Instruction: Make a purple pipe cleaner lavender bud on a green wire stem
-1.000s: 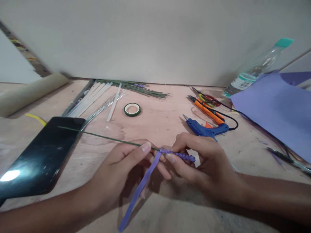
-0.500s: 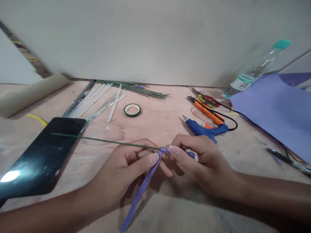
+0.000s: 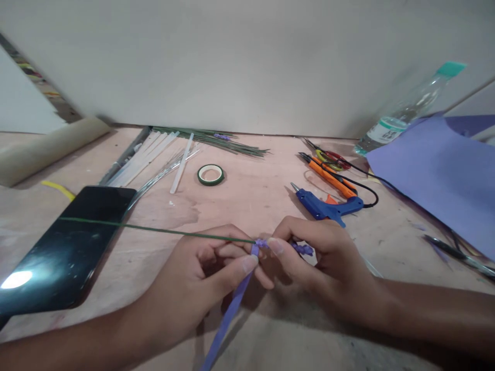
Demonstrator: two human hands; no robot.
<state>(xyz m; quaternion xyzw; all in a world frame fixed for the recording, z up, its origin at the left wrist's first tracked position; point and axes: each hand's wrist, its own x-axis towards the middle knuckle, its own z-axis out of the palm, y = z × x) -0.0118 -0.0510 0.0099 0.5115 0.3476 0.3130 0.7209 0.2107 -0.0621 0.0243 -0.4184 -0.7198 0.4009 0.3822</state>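
Between thumb and fingers, my left hand pinches a purple paper strip close to where it meets a green stem. The strip's free end hangs down toward the bottom edge. My right hand is closed on the stem's purple-wrapped end, and a twisted purple tip sticks out past its thumb. The bare green stem runs left across the hand and over a black phone. Purple wraps show between the two thumbs.
A blue glue gun, an orange tool and scissors lie behind my right hand. Green tape, glue sticks and green stems lie farther back. Purple paper and a bottle are at right.
The green stem's free end has shifted left and slightly down over the phone. More of the purple tip shows beyond my right thumb. The strip's lower end has swung a little right.
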